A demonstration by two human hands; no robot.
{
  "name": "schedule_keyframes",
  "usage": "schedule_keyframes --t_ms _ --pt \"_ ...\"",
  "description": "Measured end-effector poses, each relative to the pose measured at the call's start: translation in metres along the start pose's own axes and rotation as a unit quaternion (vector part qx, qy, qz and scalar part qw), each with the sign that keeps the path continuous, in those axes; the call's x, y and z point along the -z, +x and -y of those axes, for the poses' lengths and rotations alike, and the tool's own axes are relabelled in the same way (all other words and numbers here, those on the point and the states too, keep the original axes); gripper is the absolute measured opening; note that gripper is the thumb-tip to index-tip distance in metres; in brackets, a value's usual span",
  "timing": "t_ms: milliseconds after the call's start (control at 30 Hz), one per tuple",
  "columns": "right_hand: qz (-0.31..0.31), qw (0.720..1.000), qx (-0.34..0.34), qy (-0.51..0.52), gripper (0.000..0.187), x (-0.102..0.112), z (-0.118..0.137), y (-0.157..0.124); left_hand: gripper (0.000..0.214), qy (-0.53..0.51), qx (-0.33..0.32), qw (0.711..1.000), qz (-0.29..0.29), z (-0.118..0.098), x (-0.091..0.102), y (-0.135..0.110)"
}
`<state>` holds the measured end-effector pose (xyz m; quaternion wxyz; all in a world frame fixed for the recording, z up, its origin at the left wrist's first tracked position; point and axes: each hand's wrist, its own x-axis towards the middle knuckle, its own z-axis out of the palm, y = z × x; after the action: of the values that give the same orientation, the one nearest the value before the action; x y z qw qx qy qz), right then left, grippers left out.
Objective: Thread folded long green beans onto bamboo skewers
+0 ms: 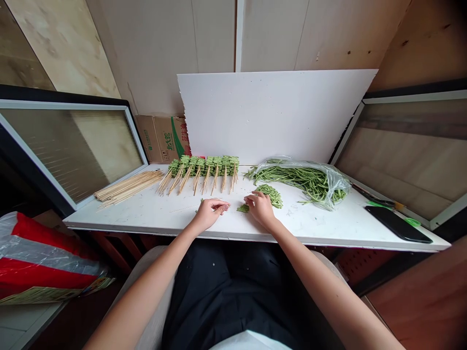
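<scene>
My left hand [210, 212] rests on the white table [153, 214] with its fingers curled in a pinch; a thin bamboo skewer [184, 209] lies beside it, and I cannot tell whether the fingers grip it. My right hand [260, 206] is bent over a small bunch of cut green bean pieces [242, 208], fingertips touching them. More cut pieces [273, 194] lie just behind that hand. A row of finished bean skewers [204, 170] lies at the back.
Bare bamboo skewers [128, 185] are piled at the left. A plastic bag of long green beans [310, 180] lies at the right, with a black phone [397, 223] near the right edge. A white board [270, 112] leans behind, and glass-topped cabinets flank the table.
</scene>
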<state>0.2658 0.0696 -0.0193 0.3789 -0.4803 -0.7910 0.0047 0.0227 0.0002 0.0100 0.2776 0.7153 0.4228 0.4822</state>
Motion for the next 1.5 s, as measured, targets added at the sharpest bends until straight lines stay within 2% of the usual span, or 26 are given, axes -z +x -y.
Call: schedule_keyframes --t_ms 67,133,233,300,433,600,700,800,900,1000,1100,1233,1333,1500 --pt "0.0 1.0 0.002 0.029 0.03 0.006 0.006 0.002 0.031 -0.003 -0.004 1.0 -0.02 -0.002 0.001 0.0" --pt "0.001 0.995 0.014 0.099 0.033 0.014 0.016 0.004 0.03 -0.019 -0.003 0.998 -0.053 -0.004 0.002 -0.001" --pt "0.032 0.971 0.045 0.232 0.03 0.024 0.037 0.004 0.032 -0.052 0.017 0.995 -0.078 -0.009 0.001 -0.002" --pt "0.065 0.957 0.076 0.274 0.027 0.027 0.049 0.003 0.037 -0.07 0.03 0.994 -0.073 -0.011 0.001 -0.003" --pt "0.059 0.957 0.113 0.262 0.024 0.023 0.057 0.0 0.041 -0.064 0.036 0.996 -0.054 -0.009 -0.001 -0.003" --pt "0.031 0.963 0.063 0.259 0.029 0.023 0.047 0.002 0.028 0.027 0.021 0.998 -0.045 -0.003 0.001 -0.001" --pt "0.031 0.966 0.056 0.25 0.029 0.027 0.044 0.003 0.02 0.068 0.0 0.996 -0.064 -0.003 0.004 -0.001" --pt "0.035 0.967 0.085 0.236 0.026 0.031 0.048 0.003 0.016 0.102 -0.024 0.991 -0.081 -0.005 0.006 -0.001" --pt "0.026 0.964 0.137 0.226 0.026 0.033 0.056 0.003 0.013 0.113 -0.048 0.99 -0.071 -0.009 0.006 -0.002" --pt "0.007 0.961 0.19 0.202 0.016 0.033 0.061 0.002 0.012 0.109 -0.064 0.99 -0.061 -0.012 0.004 -0.003" --pt "-0.003 0.966 0.211 0.151 0.016 0.031 0.061 0.0 0.012 0.107 -0.071 0.99 -0.057 -0.014 0.001 -0.004" --pt "-0.015 0.973 0.193 0.125 0.022 0.028 0.064 -0.004 0.009 0.107 -0.079 0.99 -0.039 -0.015 -0.002 -0.004" --pt "-0.029 0.966 0.15 0.21 0.023 0.026 0.07 -0.007 0.014 0.079 -0.085 0.993 -0.019 -0.015 -0.003 -0.004" --pt "-0.036 0.929 0.048 0.364 0.013 0.018 0.074 -0.008 0.02 0.024 -0.087 0.996 -0.026 -0.021 -0.002 -0.005"
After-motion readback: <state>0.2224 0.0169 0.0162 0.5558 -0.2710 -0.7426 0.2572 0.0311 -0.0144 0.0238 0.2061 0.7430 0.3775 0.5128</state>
